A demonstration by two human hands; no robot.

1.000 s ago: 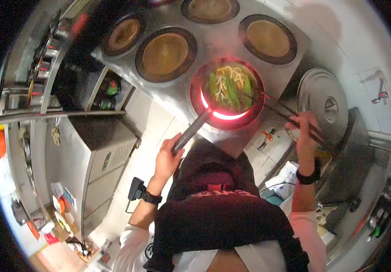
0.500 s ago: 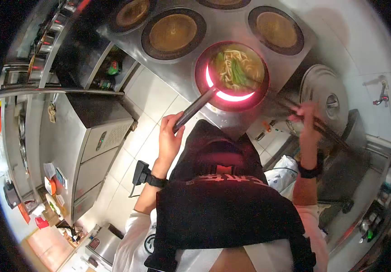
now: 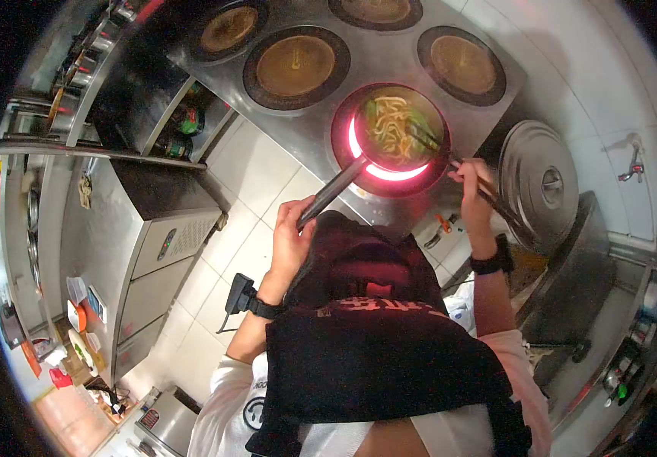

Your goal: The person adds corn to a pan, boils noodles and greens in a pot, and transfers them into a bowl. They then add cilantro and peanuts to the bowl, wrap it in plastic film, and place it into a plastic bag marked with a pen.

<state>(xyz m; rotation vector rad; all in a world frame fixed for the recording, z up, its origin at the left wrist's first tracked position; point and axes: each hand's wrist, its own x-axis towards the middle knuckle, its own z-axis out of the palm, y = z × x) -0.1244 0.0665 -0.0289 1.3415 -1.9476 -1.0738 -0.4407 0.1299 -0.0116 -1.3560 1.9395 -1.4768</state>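
Observation:
My left hand [image 3: 292,236] is wrapped round the dark handle [image 3: 331,192] of a pan. The pan [image 3: 398,128] holds noodles [image 3: 389,122] and green leaves in liquid, over a burner that glows pink-red along its near side. My right hand [image 3: 474,183] grips long dark chopsticks [image 3: 500,204] to the right of the pan. Their tips reach into the food at the pan's right side.
Several round burner plates [image 3: 295,65] lie on the steel stove [image 3: 374,46]. A large metal lid [image 3: 539,183] stands at the right, below a wall tap [image 3: 633,164]. At the left is a steel cabinet [image 3: 172,244].
My right hand has moved left with the chopsticks, whose tips are now in the pan. The noodles and greens have shifted in the liquid. My left hand stays on the handle.

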